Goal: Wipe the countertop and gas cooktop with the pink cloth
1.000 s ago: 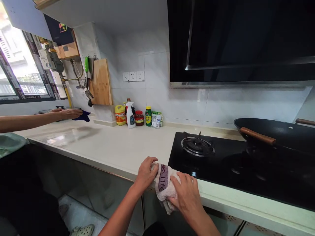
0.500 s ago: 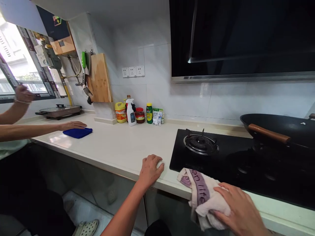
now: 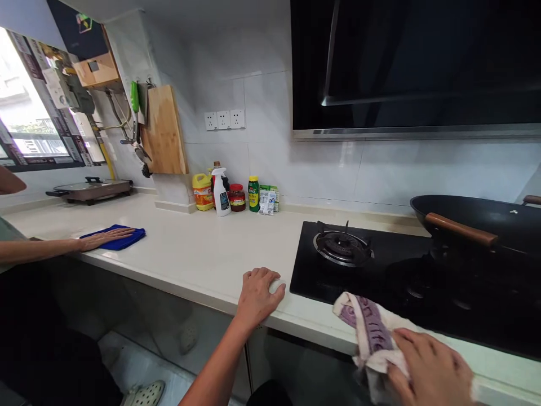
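My right hand (image 3: 431, 366) grips a white towel (image 3: 386, 321) with a purple lettered band. The towel lies over the counter's front edge, just in front of the black gas hob (image 3: 380, 270), and part of it hangs down. My left hand (image 3: 257, 293) rests on the white countertop (image 3: 203, 248) near its front edge, left of the hob. Its fingers are bent and apart, and nothing shows in them. To the far left, another person's hand (image 3: 105, 238) lies flat on a folded blue cloth (image 3: 127, 239) on the counter.
A wok (image 3: 477, 214) with a wooden handle stands on the hob's right side, beside a bare burner (image 3: 342, 248). Against the wall are a white spray bottle (image 3: 221, 194), jars and a yellow jug (image 3: 203, 192). A range hood (image 3: 414, 67) hangs above; an electric pan (image 3: 91, 190) sits far left.
My right hand and the towel have moved right along the counter edge. My left hand stays in place. The other person's hand and blue cloth have shifted left and nearer the front edge.
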Motion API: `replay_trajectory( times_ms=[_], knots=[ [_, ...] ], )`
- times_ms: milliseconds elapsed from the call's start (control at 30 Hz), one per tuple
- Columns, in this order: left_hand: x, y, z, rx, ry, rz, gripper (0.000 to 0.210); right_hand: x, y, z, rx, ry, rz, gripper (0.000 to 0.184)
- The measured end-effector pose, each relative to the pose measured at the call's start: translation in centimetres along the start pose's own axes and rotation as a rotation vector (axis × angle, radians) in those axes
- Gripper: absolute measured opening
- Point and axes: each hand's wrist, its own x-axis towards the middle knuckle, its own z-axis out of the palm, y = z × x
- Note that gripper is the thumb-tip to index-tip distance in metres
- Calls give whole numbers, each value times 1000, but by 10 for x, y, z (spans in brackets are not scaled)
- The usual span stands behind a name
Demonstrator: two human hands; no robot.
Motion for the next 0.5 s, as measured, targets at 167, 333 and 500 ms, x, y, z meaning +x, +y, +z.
replay_trajectory(
  times_ms=[167,333,500],
  knots=[
    [1,0,0,28,5,18,16,58,-106,10,146,2,-4,50],
    [2,0,-3,16,-11,-4,16,99,-162,21,182,-4,-136,60],
    [3,-2,-4,14,-12,-19,15,91,-149,19,253,37,-163,61]
  ],
)
